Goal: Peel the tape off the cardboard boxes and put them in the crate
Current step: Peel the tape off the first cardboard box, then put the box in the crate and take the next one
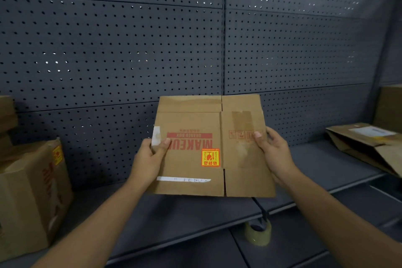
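The flattened cardboard box [208,148], judged light, thin and bendable, is held upright above the shelf [315,165], pinched at its side edges by the left hand [150,159] and right hand [274,152], where holding seems safest.

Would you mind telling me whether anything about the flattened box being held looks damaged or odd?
The flattened box is held upside down, so its red print reads inverted. A torn white label strip remains near its lower edge, another white scrap sits by the left hand, and clear tape still clings to the right panel.

Brown flattened box [191,148], red print, yellow-red sticker [210,157]; grey perforated wall [108,50].
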`<state>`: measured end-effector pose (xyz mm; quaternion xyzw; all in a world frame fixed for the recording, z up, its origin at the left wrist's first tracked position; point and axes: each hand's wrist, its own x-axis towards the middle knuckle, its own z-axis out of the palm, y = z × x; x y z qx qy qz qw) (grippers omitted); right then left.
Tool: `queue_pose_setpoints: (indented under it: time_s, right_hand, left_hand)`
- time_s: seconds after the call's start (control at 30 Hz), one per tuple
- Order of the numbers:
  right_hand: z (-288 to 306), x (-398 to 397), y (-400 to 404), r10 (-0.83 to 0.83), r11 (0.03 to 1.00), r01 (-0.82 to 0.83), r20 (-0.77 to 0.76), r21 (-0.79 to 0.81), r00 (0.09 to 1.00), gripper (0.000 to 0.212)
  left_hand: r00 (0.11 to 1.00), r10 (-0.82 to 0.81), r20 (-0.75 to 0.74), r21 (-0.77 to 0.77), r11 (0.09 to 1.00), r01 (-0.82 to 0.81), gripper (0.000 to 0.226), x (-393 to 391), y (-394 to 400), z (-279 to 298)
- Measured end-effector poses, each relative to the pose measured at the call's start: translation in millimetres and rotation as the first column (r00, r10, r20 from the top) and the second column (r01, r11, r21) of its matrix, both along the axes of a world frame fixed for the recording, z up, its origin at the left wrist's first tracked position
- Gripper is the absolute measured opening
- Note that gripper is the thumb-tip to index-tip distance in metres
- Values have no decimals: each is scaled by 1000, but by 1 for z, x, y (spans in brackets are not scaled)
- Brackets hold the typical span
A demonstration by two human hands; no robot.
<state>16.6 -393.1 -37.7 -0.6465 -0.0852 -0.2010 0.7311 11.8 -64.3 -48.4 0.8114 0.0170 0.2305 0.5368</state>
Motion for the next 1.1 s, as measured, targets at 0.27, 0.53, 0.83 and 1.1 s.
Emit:
queue_pose_setpoints:
  time_s: [0.27, 0.53, 0.83, 1.1]
  right_hand:
    - [0, -65, -81, -221, 975, 221, -35, -14, 975, 23]
    - [-26, -158, -168, -534, 845, 525, -112, -106, 838, 20]
    - [-83, -243, -257, -738, 672, 725, -220, -153, 638, 21]
    - [-173, -316, -314, -801, 588, 737, -367, -333, 473, 25]
  left_hand:
    - [987, -151, 47, -11, 988, 152, 48, -7, -84, -7]
    - [931, -364, -12, 8, 931, 364, 42, -26, -199, -25]
    - [819, -560, -124, 67, 819, 570, 46, -53, -329, -68]
    - [682, -674, -282, 184, 660, 728, 47, -79, -406, -122]
